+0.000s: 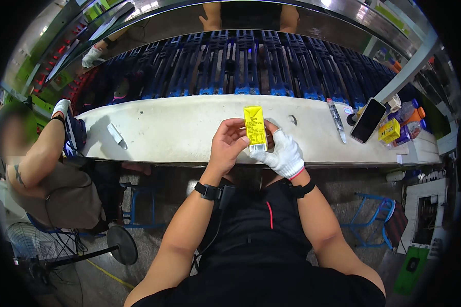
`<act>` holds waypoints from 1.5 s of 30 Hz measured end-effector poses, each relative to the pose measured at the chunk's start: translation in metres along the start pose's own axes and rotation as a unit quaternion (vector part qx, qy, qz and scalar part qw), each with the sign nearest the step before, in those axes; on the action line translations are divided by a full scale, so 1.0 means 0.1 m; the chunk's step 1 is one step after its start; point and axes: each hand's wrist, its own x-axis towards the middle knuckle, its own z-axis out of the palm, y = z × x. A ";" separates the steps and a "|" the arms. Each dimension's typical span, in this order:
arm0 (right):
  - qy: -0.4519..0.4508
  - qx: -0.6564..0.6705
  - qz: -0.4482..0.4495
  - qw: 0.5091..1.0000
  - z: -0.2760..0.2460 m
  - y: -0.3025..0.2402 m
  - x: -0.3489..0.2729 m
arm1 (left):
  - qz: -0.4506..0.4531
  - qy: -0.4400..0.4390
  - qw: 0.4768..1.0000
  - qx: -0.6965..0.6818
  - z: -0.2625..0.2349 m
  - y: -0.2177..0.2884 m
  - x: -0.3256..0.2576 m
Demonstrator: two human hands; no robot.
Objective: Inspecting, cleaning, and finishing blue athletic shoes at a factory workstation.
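A yellow drink carton (254, 127) stands upright between my hands, above the front part of the white worktop (174, 130). Bare, my left hand (227, 145) grips its left side, the thumb on the printed face and the fingers curled behind. My right hand (284, 156) wears a white knitted glove with a red cuff edge. It closes on the carton's lower right, with the thumb near the bottom edge; some of its fingers are hidden behind the carton. Both wrists carry black straps.
Dark racks with blue ends (241, 66) line the worktop's far side. Rightward lie a pen-like tube (336, 121), a phone (368, 120), a second yellow carton (389, 131) and bottles. A white tube (117, 136) lies left, near a seated co-worker (61, 189). A blue-framed stool (376, 220) stands right.
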 end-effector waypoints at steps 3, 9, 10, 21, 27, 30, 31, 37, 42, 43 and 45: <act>0.008 0.028 -0.001 1.000 0.00 -0.04 0.00 | 0.000 0.003 1.000 0.003 -0.01 0.00 0.02; 0.015 -0.008 -0.015 1.000 0.03 -0.04 0.00 | 0.002 0.006 1.000 0.002 0.01 0.01 -0.01; 0.015 -0.011 -0.017 1.000 0.02 -0.03 -0.01 | 0.002 0.008 1.000 -0.001 0.03 0.01 -0.02; 0.010 0.037 -0.022 0.999 0.06 -0.01 0.03 | -0.011 0.015 1.000 -0.002 0.00 -0.01 0.01; 0.027 -0.030 -0.067 0.997 0.03 -0.03 0.05 | 0.004 0.032 0.999 0.012 0.02 -0.02 -0.01; 0.049 -0.062 -0.118 0.990 0.04 -0.07 0.05 | 0.013 0.047 0.998 0.035 0.06 -0.02 -0.01; 0.054 -0.046 -0.115 0.991 0.04 -0.09 0.05 | 0.015 0.056 0.997 0.050 0.07 -0.02 0.00; 0.046 -0.047 -0.080 0.995 0.05 -0.11 0.05 | 0.008 0.064 0.997 0.050 0.07 -0.02 0.00; 0.058 -0.059 -0.088 0.993 0.05 -0.11 0.01 | -0.001 0.068 0.997 0.041 0.09 0.00 0.00; 0.069 -0.035 -0.085 0.993 0.05 -0.11 -0.02 | -0.007 0.071 0.997 0.029 0.09 0.01 -0.01; 0.081 -0.013 -0.084 0.993 0.03 -0.05 -0.01 | -0.011 0.073 0.997 0.017 0.10 0.05 -0.02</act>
